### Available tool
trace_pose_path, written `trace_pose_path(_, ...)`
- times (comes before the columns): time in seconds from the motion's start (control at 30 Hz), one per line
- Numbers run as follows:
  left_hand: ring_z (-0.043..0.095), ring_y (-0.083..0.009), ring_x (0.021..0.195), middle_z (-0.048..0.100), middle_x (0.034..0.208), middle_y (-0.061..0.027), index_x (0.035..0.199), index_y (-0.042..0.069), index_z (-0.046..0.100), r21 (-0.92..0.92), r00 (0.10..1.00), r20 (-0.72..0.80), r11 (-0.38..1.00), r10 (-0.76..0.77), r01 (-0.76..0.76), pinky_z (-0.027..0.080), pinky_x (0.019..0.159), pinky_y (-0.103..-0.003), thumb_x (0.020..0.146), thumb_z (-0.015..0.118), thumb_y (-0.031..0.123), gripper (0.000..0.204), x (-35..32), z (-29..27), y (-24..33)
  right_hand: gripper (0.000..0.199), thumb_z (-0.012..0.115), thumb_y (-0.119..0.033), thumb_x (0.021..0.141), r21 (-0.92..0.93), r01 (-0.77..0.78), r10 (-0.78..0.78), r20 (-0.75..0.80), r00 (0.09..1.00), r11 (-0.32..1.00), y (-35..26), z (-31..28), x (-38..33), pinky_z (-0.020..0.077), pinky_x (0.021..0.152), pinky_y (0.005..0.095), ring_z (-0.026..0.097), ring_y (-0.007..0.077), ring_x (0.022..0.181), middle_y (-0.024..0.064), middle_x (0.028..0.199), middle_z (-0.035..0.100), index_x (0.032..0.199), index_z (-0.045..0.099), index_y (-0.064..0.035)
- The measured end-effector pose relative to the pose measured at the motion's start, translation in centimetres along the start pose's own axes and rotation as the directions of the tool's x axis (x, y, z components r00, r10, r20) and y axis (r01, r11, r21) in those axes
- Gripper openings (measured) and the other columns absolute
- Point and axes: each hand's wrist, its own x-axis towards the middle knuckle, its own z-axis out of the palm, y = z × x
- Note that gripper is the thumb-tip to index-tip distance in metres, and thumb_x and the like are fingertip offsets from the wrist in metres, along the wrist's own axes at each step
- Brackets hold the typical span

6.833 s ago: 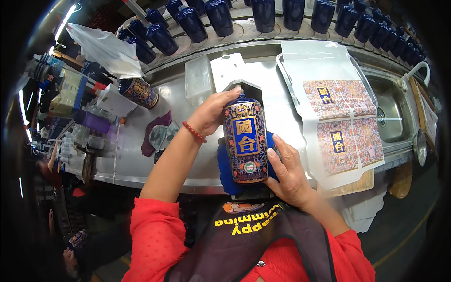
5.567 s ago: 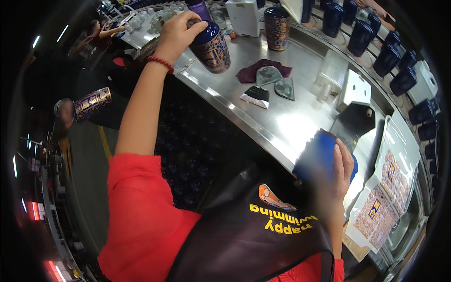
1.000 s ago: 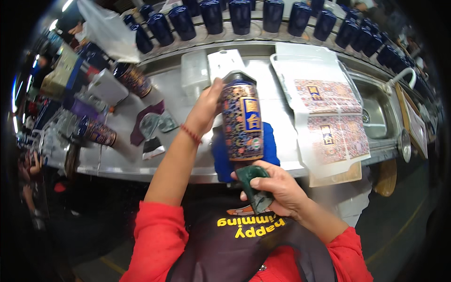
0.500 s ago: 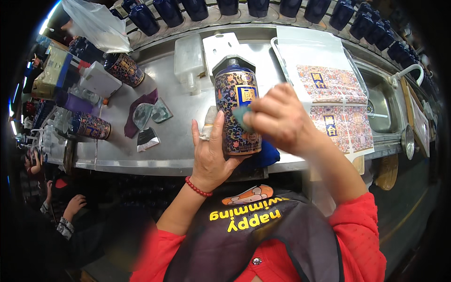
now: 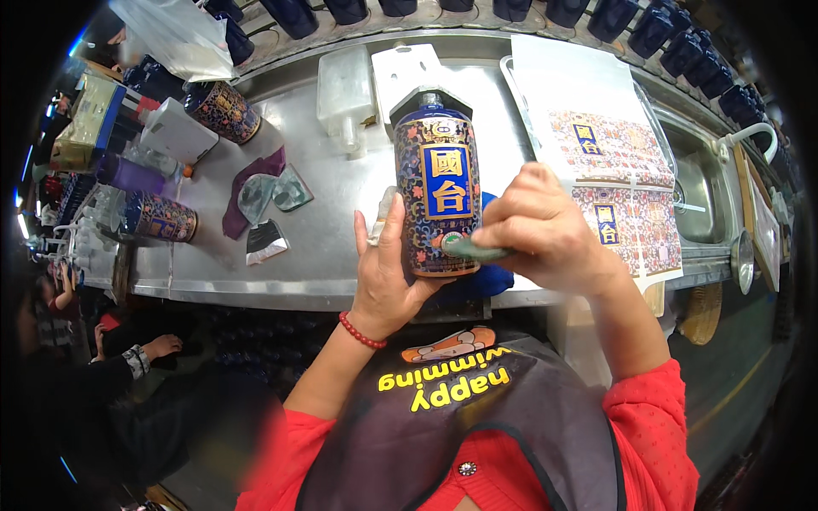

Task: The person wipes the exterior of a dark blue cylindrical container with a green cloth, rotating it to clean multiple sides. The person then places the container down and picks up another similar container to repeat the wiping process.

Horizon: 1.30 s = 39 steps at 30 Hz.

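Observation:
My left hand (image 5: 383, 260) is wrapped round the lower left side of a dark blue bottle (image 5: 409, 204) with a patterned floral decal and a blue and gold panel facing up. One of its fingers has a whitish wrapping (image 5: 380, 217). The bottle leans back with its neck pointing away from me, near an angular grey support (image 5: 464, 106). My right hand (image 5: 545, 226) is closed on a flat green scraper (image 5: 479, 249), whose edge lies against the bottle's lower front. Below the bottle's right side shows a blue cloth-like thing (image 5: 494, 279).
Printed decal sheets (image 5: 626, 179) lie on the right, beside a sink (image 5: 694, 162) with a tap. Loose green and purple pieces (image 5: 256, 196) lie on the left of the metal table. Decorated bottles (image 5: 158, 215) stand farther left. Plain blue bottles (image 5: 613, 17) line the far conveyor.
The bottle has turned so its blue panel now faces up more fully. My right hand has moved down and slightly right with the scraper, from mid-bottle to near its base.

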Motion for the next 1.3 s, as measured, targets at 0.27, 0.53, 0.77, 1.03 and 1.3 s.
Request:
trace_pose_path(0.27,0.043,-0.0432,0.141,0.041,0.152,-0.0285,0.155,-0.006,0.018,-0.049,0.999,0.038,0.998,-0.025,0.027,0.006,0.115,-0.07,0.085,0.07,0.059,0.109,-0.1,0.2,-0.7,0.016,0.078,-0.016,0.079,0.265,-0.107,0.077,0.124,0.989,0.958,-0.5,-0.9,2.4,0.0419,0.079,0.0393,0.062,0.0237,0.081,0.0027,0.081,0.061,0.092,0.07,-0.0119)
trace_pose_path(0.53,0.029,-0.0407,0.148,0.062,0.138,-0.0131,0.148,0.01,0.049,0.068,0.94,0.073,0.938,0.334,-0.339,0.001,0.122,-0.058,0.097,0.035,0.072,0.081,2.9,-2.5,-2.5,0.023,0.075,-0.019,0.088,0.343,-0.408,0.447,-0.037,0.894,0.846,6.4,1.2,1.5,0.0474,0.066,0.0282,0.06,0.0144,0.072,0.0072,0.081,0.063,0.095,0.068,0.0017)
trace_pose_path(0.77,0.037,-0.032,0.144,0.067,0.13,-0.008,0.139,0.014,0.061,0.15,0.877,0.227,0.875,0.423,-0.461,0.002,0.125,-0.053,0.101,0.029,0.066,0.071,11.6,-4.5,-4.7,0.018,0.073,-0.019,0.095,0.648,-0.506,0.762,-0.184,0.621,0.569,4.6,1.3,1.4,0.0425,0.057,0.0182,0.055,0.002,0.067,-0.0025,0.079,0.062,0.095,0.065,-0.0035)
trace_pose_path(1.03,0.049,-0.0203,0.123,0.072,0.109,0.0095,0.124,0.029,0.071,0.037,0.763,0.273,0.786,0.586,-0.617,0.002,0.125,-0.056,0.099,0.035,0.066,0.057,9.3,-3.8,-0.2,0.016,0.076,-0.016,0.092,0.61,-0.545,0.786,-0.227,0.575,0.575,2.9,1.1,-3.2,0.0422,0.057,0.0208,0.055,0.0042,0.067,-0.0015,0.077,0.063,0.092,0.067,-0.0028)
trace_pose_path(1.3,0.044,-0.0273,0.134,0.074,0.115,-0.0015,0.129,0.021,0.069,0.142,0.889,0.159,0.881,0.429,-0.45,-0.002,0.125,-0.053,0.104,0.027,0.062,0.064,11.3,-3.2,-3.6,0.013,0.078,-0.007,0.083,0.357,-0.378,0.505,-0.398,0.766,0.854,2.7,1.4,1.2,0.0448,0.07,0.0303,0.058,0.0158,0.075,0.0022,0.081,0.062,0.094,0.071,-0.0068)
